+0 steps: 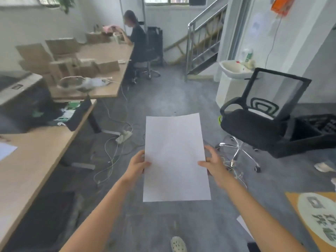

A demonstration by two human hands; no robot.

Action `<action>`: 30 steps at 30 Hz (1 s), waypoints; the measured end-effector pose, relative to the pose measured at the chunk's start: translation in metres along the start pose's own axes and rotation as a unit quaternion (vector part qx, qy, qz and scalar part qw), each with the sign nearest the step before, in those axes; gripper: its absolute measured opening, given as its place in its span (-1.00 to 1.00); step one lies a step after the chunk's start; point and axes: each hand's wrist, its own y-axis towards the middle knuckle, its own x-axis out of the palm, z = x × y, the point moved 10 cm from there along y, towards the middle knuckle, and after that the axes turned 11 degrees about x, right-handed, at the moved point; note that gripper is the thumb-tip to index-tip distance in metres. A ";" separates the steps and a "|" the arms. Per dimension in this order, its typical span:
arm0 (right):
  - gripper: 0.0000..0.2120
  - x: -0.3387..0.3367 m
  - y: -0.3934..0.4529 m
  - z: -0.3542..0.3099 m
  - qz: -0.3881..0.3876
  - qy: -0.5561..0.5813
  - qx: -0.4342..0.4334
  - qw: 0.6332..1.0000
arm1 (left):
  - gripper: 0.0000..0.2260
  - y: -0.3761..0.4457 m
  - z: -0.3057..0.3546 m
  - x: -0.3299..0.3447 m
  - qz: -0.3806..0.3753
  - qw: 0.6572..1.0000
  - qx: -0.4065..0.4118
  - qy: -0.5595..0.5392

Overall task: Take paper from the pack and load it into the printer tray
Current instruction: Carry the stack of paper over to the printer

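I hold a white sheaf of paper (175, 157) flat in front of me over the grey floor. My left hand (137, 165) grips its left edge with the thumb on top. On the right edge, my right hand (213, 163) has its thumb on top and its fingers spread. The printer (13, 86) stands blurred at the far left on the desk. Its dark tray (79, 113) is pulled out toward the aisle, with green and white parts inside. No paper pack is recognisable in view.
A wooden desk (34, 160) runs along the left, with a loose sheet on it. Cables and a power strip (123, 136) lie on the floor. A black office chair (261, 117) stands at right. A person sits at the far desk.
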 end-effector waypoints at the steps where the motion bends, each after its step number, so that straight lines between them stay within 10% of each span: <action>1: -0.46 0.012 0.021 -0.009 -0.012 -0.006 0.001 1.000 | -0.56 0.012 0.003 -0.012 0.018 1.000 0.004 0.000; 30: -0.51 0.605 0.367 -0.218 -0.388 -0.248 -0.030 0.887 | -0.58 0.156 -0.016 -0.508 0.487 0.870 -0.026 -0.066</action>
